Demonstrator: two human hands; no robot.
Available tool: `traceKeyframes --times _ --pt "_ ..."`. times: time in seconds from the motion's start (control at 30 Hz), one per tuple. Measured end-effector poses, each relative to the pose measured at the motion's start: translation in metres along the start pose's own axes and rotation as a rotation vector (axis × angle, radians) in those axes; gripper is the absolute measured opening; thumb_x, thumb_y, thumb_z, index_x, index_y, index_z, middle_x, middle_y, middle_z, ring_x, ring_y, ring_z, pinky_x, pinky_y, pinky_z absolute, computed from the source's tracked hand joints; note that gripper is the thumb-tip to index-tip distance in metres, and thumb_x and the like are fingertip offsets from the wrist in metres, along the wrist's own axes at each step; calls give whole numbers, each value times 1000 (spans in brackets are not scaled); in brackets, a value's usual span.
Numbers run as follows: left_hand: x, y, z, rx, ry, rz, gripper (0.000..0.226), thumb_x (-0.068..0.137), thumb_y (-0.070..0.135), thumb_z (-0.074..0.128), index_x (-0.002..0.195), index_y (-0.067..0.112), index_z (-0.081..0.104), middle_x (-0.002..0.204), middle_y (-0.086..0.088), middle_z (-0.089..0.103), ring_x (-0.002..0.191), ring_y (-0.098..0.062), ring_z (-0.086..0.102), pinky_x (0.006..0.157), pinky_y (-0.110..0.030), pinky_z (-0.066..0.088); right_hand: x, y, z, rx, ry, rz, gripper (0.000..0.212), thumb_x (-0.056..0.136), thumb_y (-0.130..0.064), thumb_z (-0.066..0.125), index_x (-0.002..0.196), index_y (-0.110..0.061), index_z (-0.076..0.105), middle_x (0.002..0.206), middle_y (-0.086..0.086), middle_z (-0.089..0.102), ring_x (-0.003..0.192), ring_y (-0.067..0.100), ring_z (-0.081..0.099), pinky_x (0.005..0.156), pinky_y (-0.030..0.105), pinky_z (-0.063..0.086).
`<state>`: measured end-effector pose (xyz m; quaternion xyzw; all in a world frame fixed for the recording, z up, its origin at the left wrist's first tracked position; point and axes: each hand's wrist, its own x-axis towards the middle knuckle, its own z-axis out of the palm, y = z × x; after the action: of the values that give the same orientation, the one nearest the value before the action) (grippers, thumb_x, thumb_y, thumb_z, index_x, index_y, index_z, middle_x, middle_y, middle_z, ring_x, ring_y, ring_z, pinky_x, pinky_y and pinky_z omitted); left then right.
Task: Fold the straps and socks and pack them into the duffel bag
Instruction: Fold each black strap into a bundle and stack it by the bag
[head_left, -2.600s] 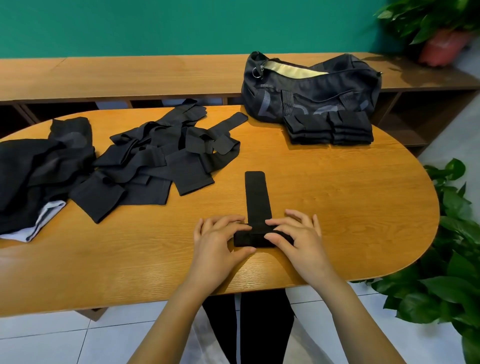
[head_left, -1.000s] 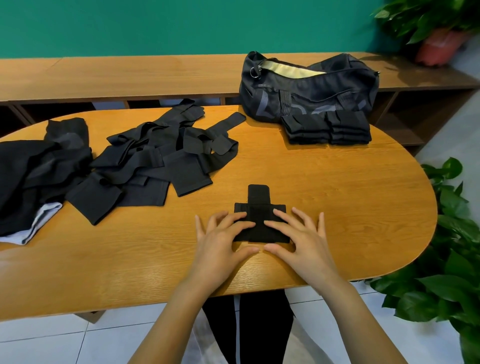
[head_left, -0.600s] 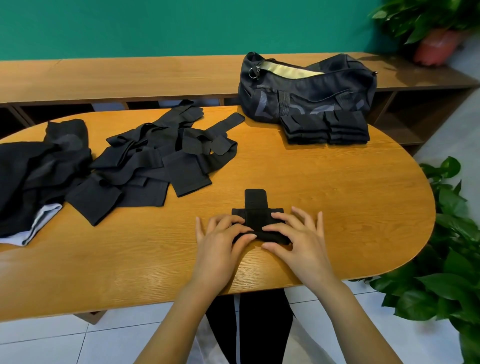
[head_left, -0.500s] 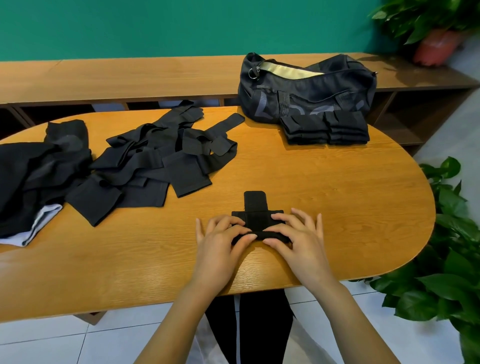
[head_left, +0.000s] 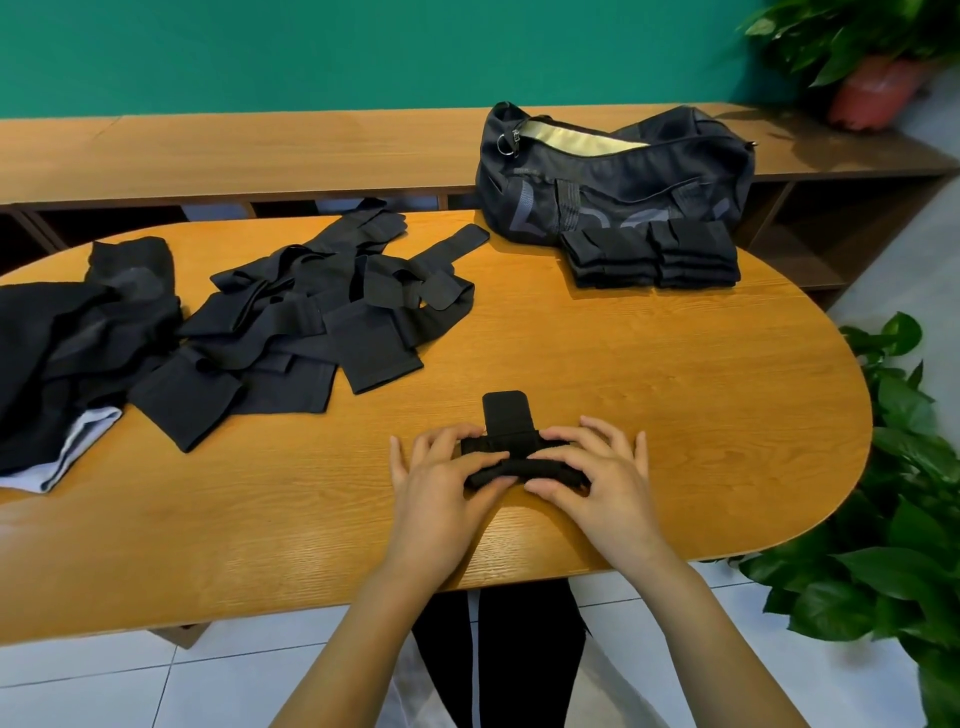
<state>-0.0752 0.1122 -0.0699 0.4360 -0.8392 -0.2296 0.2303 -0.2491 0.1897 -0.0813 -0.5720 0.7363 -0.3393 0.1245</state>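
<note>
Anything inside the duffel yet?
The duffel bag is unzipped; only pale lining shows through the opening. Everything below is hidden by the bag's side, so contents can't be told.

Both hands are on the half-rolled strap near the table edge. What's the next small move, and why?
Probably roll the strap forward once more over its short free tab. Left hand and right hand both pinch the folded bundle, and only that tab sticks out beyond them. Then it could join the folded stack by the duffel bag.

The grey print (head_left: 522, 221) on the duffel bag (head_left: 623, 171) is too unclear to read.
</note>
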Motion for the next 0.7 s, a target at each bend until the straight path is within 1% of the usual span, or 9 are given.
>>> traceKeyframes --times 0.07,0.13,0.27,0.37,0.43,0.5,0.57,0.63,0.7 --pt "1 0 1 -5 14 -6 23 87 46 63 108 41 70 130 18 50 128 -8 34 117 -54 3 0 1 -2 -47 -2 -18 51 69 -75 59 113 -50 64 124 -40 44 135 3 24 116 54 -7" --pt "3 -1 1 -9 22 -12 23 87 47 61 106 39 72 130 18 51 128 -9 35 116 -53 4 1 2 -3 -96 15 -19 47 73 -63 60 117 -46 65 126 -36 44 136 7 26 116 58 -5" --pt "4 0 -1 -12 4 -34 26 87 50 59 107 37 71 133 18 48 129 -7 33 117 -51 2 4 0 -4 -100 28 -8 38 78 -59 53 109 -45 68 125 -34 47 134 10 30 116 58 -3" --pt "4 -1 -3 -46 -10 -43 31 83 49 66 112 39 69 133 18 46 130 -5 30 117 -51 1 6 0 -4 -75 45 11 20 83 -46 62 101 -44 70 121 -33 50 133 11 32 117 57 -2" --pt "3 -2 -3 -57 -5 -50 37 83 47 67 120 40 65 133 18 45 130 -4 31 118 -50 0 7 -1 -5 -72 57 23 18 84 -45 62 100 -42 70 119 -34 50 132 10 32 117 55 -2" --pt "2 -4 -1 -64 21 -52 35 86 44 65 120 37 65 132 18 47 128 -4 34 118 -49 2 9 -3 -6 -74 61 33 32 83 -54 52 104 -38 70 116 -35 49 132 9 32 118 53 -3" --pt "3 -6 0 -81 48 -60 26 88 42 63 111 32 70 130 18 49 125 -5 38 118 -49 5 11 -7 -8 -87 67 28 49 80 -60 42 110 -33 70 114 -33 48 131 8 32 119 50 -4" --pt "5 -6 0 -106 70 -72 22 88 42 62 104 32 72 128 19 52 123 -6 40 117 -48 6 12 -9 -11 -90 60 34 57 80 -62 41 117 -28 68 113 -28 47 129 6 34 119 47 -4" --pt "8 -8 0 -128 90 -79 21 88 44 61 101 32 73 124 19 54 121 -6 40 117 -47 6 13 -8 -12 -74 50 53 57 80 -63 45 119 -27 65 111 -25 47 124 1 35 120 43 -3"
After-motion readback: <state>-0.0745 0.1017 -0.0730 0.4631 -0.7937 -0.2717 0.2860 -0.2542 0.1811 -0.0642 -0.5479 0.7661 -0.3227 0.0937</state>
